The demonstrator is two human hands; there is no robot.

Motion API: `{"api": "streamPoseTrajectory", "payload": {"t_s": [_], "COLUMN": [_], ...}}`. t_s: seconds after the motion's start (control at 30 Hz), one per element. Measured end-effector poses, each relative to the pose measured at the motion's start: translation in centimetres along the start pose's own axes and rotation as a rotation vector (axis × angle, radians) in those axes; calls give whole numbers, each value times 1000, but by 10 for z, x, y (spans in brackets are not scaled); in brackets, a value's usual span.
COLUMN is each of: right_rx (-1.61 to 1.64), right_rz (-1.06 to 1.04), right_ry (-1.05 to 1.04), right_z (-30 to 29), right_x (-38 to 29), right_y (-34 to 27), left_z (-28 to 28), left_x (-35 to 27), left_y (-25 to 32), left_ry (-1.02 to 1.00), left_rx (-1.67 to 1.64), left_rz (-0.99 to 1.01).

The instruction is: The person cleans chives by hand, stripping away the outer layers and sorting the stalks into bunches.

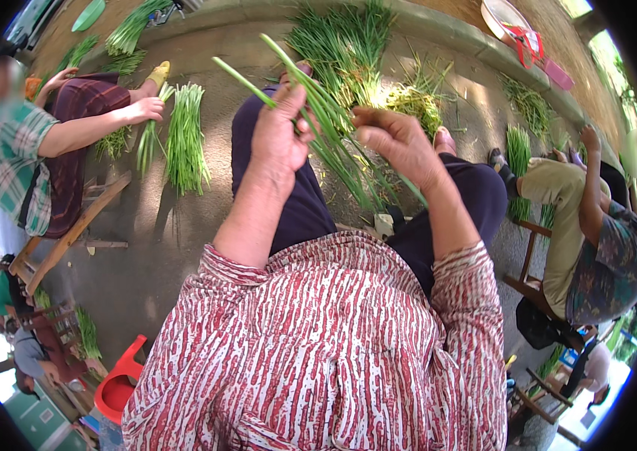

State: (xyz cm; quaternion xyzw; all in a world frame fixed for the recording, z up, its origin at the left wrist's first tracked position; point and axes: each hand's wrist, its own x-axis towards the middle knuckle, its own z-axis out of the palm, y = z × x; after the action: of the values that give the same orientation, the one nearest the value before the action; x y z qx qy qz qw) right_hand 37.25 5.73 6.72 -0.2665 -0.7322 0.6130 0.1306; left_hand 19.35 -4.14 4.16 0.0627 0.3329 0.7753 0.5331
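Observation:
My left hand point(282, 127) is raised over my lap, closed around a few long green chive-like stalks point(331, 108). Their pale, thicker ends point up and away from me, while the thin leaves hang down between my knees. At the right of these leaves is my right hand point(400, 141), with its thumb and fingers bent close together. Whether it pinches a leaf is unclear. Beyond my hands, a large loose heap of green stalks point(344, 45) lies on the ground by my feet. Yellowish trimmed leaves point(417, 104) are piled beside it.
At left, a seated person point(14, 146) holds stalks near a neat bundle point(186, 138) and a wooden bench point(79, 231). Another person point(595, 242) sits at right, beside more stalks point(519, 152). A red plastic chair point(118, 386) stands lower left. A concrete curb point(437, 25) runs across the far side.

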Motion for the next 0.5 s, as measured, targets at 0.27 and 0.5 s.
{"api": "streamPoseTrajectory", "payload": {"t_s": [0.27, 0.5], "right_rx": [-112, -160], "right_rz": [-76, -136], "right_ry": [186, 149], "right_z": [33, 35], "right_x": [-9, -8], "right_y": [-3, -1], "left_z": [-1, 5], "left_x": [-13, -23], "left_y": [-14, -16], "left_ry": [-83, -133], "left_rx": [70, 199], "left_rz": [-99, -82]}}
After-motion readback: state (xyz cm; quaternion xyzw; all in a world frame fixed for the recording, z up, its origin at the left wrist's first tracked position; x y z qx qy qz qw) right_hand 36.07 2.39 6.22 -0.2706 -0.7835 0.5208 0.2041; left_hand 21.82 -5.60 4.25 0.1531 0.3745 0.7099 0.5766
